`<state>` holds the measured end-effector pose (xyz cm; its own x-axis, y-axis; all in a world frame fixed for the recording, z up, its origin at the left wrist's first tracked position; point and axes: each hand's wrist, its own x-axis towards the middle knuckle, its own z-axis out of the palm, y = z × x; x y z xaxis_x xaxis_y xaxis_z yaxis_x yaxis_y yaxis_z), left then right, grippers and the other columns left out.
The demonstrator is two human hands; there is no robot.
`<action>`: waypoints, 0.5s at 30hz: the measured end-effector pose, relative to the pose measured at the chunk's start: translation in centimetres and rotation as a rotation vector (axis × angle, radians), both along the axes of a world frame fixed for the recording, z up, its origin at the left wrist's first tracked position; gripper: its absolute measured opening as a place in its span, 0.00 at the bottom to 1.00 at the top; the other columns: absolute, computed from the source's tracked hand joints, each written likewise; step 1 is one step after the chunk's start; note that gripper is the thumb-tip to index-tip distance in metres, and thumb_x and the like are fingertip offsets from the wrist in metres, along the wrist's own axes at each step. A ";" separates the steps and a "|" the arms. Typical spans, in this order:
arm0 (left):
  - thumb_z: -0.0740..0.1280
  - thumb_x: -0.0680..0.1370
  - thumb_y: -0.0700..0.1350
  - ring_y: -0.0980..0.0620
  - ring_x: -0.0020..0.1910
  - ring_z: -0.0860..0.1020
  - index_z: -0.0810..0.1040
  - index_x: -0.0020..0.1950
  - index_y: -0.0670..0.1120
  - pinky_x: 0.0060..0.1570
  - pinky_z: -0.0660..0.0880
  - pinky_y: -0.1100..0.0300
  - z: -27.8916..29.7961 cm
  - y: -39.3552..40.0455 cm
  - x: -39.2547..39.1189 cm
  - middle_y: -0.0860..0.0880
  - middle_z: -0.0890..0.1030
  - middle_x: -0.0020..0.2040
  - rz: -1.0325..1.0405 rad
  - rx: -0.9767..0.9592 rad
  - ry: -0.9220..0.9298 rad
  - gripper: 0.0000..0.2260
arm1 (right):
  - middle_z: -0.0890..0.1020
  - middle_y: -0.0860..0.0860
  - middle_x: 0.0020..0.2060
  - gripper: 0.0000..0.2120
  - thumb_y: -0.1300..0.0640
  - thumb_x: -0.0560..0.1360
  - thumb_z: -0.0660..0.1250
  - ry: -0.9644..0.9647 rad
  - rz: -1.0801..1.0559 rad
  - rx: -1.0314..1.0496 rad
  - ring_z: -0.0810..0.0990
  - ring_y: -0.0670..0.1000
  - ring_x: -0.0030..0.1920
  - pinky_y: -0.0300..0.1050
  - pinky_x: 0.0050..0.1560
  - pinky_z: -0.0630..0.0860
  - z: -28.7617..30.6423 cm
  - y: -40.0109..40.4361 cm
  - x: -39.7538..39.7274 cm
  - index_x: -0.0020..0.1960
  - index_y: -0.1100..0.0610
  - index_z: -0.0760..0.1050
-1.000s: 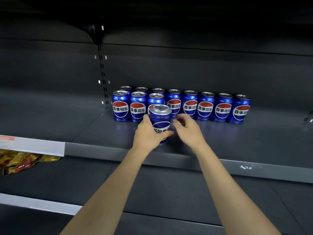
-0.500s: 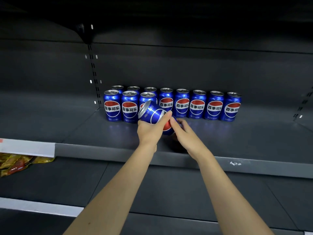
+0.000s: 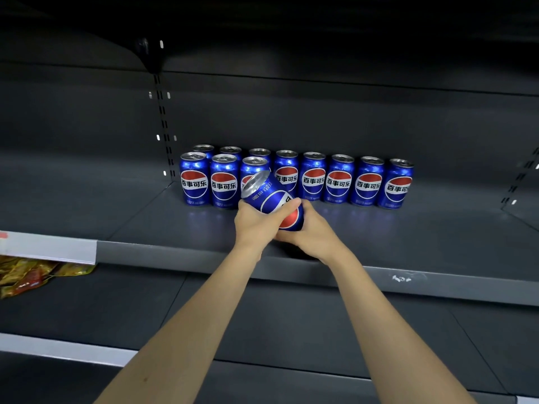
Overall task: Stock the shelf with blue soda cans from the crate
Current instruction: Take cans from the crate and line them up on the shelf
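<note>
Tilted can [image 3: 274, 201] between fingers [image 3: 287, 207], above shelf [image 3: 437, 228]. Behind fingers: can row [image 3: 338, 182]. Left of fingers: front cans [image 3: 208, 182]. Far lower left: packets [image 3: 32, 275].

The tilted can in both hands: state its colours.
Blue tilted can, red and white emblem, silver top; head view.

I see a dim scene; the top toward 12 o'clock sinks into near black. Light from overhead and front glints on the cans [image 3: 294, 179], which throw pale reflections on the shelf [image 3: 437, 228]. Edges bow with wide-angle distortion; focus is slightly soft.
</note>
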<state>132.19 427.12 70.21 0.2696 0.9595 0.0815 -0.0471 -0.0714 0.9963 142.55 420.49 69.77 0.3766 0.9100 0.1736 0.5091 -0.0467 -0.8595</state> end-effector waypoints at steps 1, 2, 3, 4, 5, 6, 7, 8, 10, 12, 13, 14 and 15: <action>0.77 0.48 0.64 0.57 0.48 0.81 0.73 0.60 0.48 0.49 0.80 0.56 0.0 0.0 -0.1 0.53 0.81 0.51 -0.005 0.022 0.026 0.44 | 0.79 0.47 0.57 0.36 0.54 0.64 0.79 -0.014 -0.012 0.005 0.79 0.46 0.54 0.39 0.55 0.74 0.1 -0.1 0.0 0.66 0.53 0.66; 0.76 0.49 0.64 0.57 0.48 0.81 0.73 0.61 0.48 0.50 0.79 0.58 0.2 0.0 -0.4 0.53 0.81 0.51 -0.024 0.048 0.063 0.44 | 0.79 0.47 0.56 0.34 0.55 0.64 0.79 -0.022 -0.022 0.012 0.79 0.45 0.53 0.38 0.54 0.74 0.2 -0.2 0.0 0.65 0.53 0.67; 0.76 0.49 0.65 0.57 0.49 0.80 0.73 0.61 0.47 0.50 0.79 0.59 0.4 0.1 -0.7 0.53 0.81 0.52 -0.050 0.084 0.112 0.45 | 0.79 0.46 0.55 0.33 0.55 0.64 0.79 -0.026 -0.029 0.021 0.79 0.45 0.52 0.37 0.53 0.75 0.4 -0.3 0.1 0.65 0.53 0.68; 0.77 0.50 0.65 0.58 0.49 0.80 0.72 0.62 0.46 0.50 0.78 0.61 0.7 0.1 -1.3 0.54 0.81 0.52 -0.084 0.124 0.173 0.44 | 0.79 0.46 0.54 0.32 0.56 0.64 0.79 -0.032 -0.036 0.034 0.79 0.44 0.51 0.35 0.51 0.75 0.5 -0.5 0.2 0.64 0.53 0.69; 0.78 0.53 0.62 0.58 0.51 0.79 0.70 0.63 0.46 0.49 0.76 0.64 0.9 0.3 -1.8 0.55 0.80 0.54 -0.112 0.173 0.225 0.44 | 0.80 0.45 0.52 0.31 0.56 0.64 0.79 -0.049 -0.042 0.043 0.79 0.42 0.49 0.31 0.49 0.74 0.6 -0.6 0.5 0.63 0.52 0.70; 0.80 0.56 0.58 0.59 0.52 0.77 0.67 0.65 0.45 0.50 0.73 0.67 1.3 0.4 -2.5 0.55 0.78 0.56 -0.132 0.225 0.275 0.43 | 0.79 0.44 0.51 0.30 0.57 0.63 0.79 -0.082 -0.049 0.046 0.78 0.39 0.48 0.28 0.45 0.72 0.8 -0.8 0.8 0.62 0.52 0.71; 0.81 0.59 0.53 0.58 0.56 0.74 0.62 0.69 0.45 0.53 0.70 0.68 1.6 0.6 -3.3 0.54 0.74 0.60 -0.144 0.286 0.322 0.45 | 0.80 0.44 0.50 0.30 0.57 0.63 0.79 -0.120 -0.055 0.042 0.78 0.38 0.47 0.27 0.43 0.71 1.0 -0.9 1.1 0.61 0.52 0.71; 0.81 0.60 0.50 0.56 0.63 0.70 0.55 0.74 0.45 0.58 0.66 0.67 2.0 0.8 -4.0 0.53 0.69 0.67 -0.154 0.365 0.378 0.50 | 0.80 0.45 0.50 0.31 0.57 0.62 0.79 -0.156 -0.059 0.036 0.78 0.39 0.47 0.27 0.43 0.70 1.1 -1.0 1.3 0.62 0.52 0.71; 0.81 0.61 0.50 0.52 0.74 0.55 0.43 0.77 0.47 0.70 0.56 0.59 3.1 1.2 -4.9 0.50 0.54 0.76 -0.176 0.586 0.574 0.58 | 0.80 0.48 0.51 0.34 0.58 0.61 0.79 -0.237 -0.068 0.021 0.79 0.46 0.50 0.32 0.47 0.72 1.2 -0.9 1.9 0.64 0.53 0.71; 0.79 0.62 0.53 0.50 0.76 0.46 0.42 0.77 0.49 0.73 0.49 0.53 4.0 1.3 -4.8 0.49 0.47 0.78 -0.200 0.854 0.853 0.57 | 0.79 0.51 0.54 0.36 0.59 0.62 0.78 -0.353 -0.070 0.018 0.79 0.50 0.53 0.40 0.52 0.74 1.5 -0.6 2.1 0.67 0.53 0.68; 0.78 0.64 0.55 0.49 0.76 0.45 0.43 0.78 0.48 0.73 0.48 0.52 4.2 1.3 -4.5 0.49 0.47 0.78 -0.212 0.960 0.971 0.55 | 0.78 0.52 0.56 0.37 0.59 0.63 0.77 -0.424 -0.068 0.010 0.78 0.53 0.54 0.44 0.54 0.75 1.7 -0.4 2.1 0.69 0.53 0.66; 0.76 0.66 0.56 0.48 0.76 0.47 0.45 0.78 0.47 0.73 0.48 0.52 4.4 1.2 -4.0 0.48 0.49 0.78 -0.228 1.032 1.066 0.52 | 0.76 0.54 0.57 0.38 0.59 0.64 0.76 -0.497 -0.072 -0.004 0.77 0.54 0.56 0.47 0.56 0.75 2.0 -0.2 2.0 0.70 0.52 0.64; 0.75 0.67 0.56 0.47 0.75 0.51 0.46 0.78 0.46 0.73 0.51 0.52 4.6 1.1 -3.4 0.46 0.54 0.77 -0.242 1.076 1.134 0.50 | 0.75 0.55 0.59 0.39 0.60 0.65 0.75 -0.564 -0.082 -0.021 0.76 0.56 0.57 0.50 0.57 0.75 2.4 -0.1 1.9 0.72 0.51 0.63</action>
<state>128.84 428.23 74.80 0.7929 0.5151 0.3256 0.5418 -0.8405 0.0103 144.49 420.40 72.19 0.3009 0.8870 0.3502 0.8827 -0.1202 -0.4542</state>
